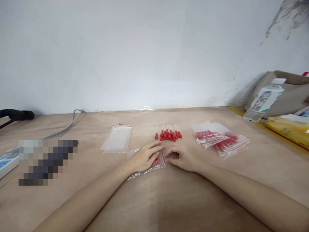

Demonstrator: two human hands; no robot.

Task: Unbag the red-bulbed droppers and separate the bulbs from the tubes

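I am resting my left hand (147, 157) palm down over a clear plastic bag (136, 176) on the table (145, 206), its fingers bending loosely and its thumb lying a little apart from the forefinger; whether any hidden fingers are pinching the plastic, I cannot tell. The bag is lying flat in front of me, its right end showing past my fingers, and something red (156, 160) is showing through it beside my thumb. My right hand (182, 158) is curving half open, a gap showing between thumb and fingers, and its fingertips are pointing at that right end of the bag; whether they are touching it, I cannot tell, and I am not seeing anything gripped in them. Just beyond my hands, a loose pile of red-tipped sticks (170, 134) is lying with the red ends facing me. To the left, a stack of clear bags (118, 138) is lying near the pile; to the right, bags with red-tipped sticks inside (222, 143) are overlapping one another. Farther right, a bottle (265, 100) is leaning to the right beside a yellow packet (288, 129). At far left, a grey cable (65, 129) is running along the table near a power strip (8, 166).
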